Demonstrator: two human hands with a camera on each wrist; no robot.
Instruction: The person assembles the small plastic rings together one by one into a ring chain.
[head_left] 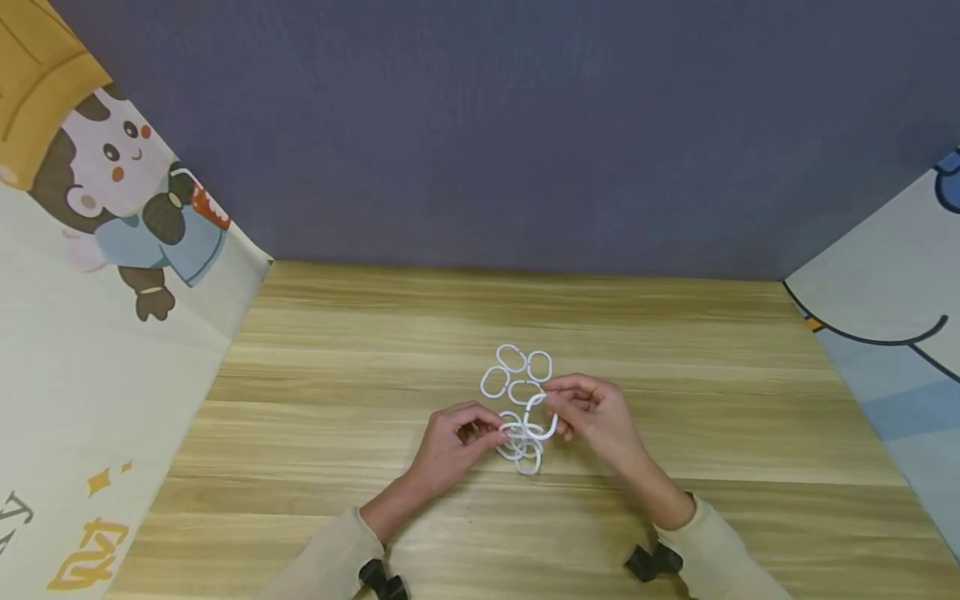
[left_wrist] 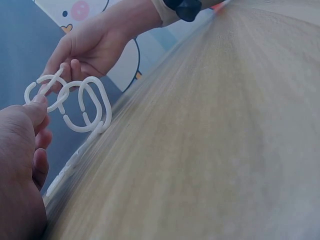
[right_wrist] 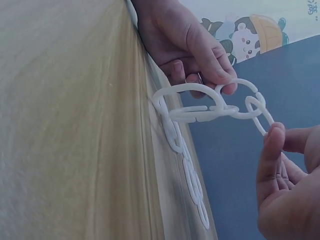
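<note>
My left hand [head_left: 453,442] pinches a white plastic oval ring [right_wrist: 248,84] between thumb and fingers, just above the table. Other white rings [head_left: 528,472] hang and bunch together beside its fingertips, overlapping like chain links. My right hand [head_left: 596,417] pinches another white ring [head_left: 540,437], which has a small gap in its loop. In the right wrist view this ring appears to pass through the one in the left hand. Beyond the hands, several white rings [head_left: 495,369] lie flat, close together; whether they are linked I cannot tell.
All this is on a wood-grain table [head_left: 337,350]. A dark blue panel [head_left: 510,133] rises at its back edge. Cartoon-printed walls stand at the left [head_left: 60,350] and right [head_left: 870,317]. Black wrist devices [head_left: 652,562] sit by the sleeves.
</note>
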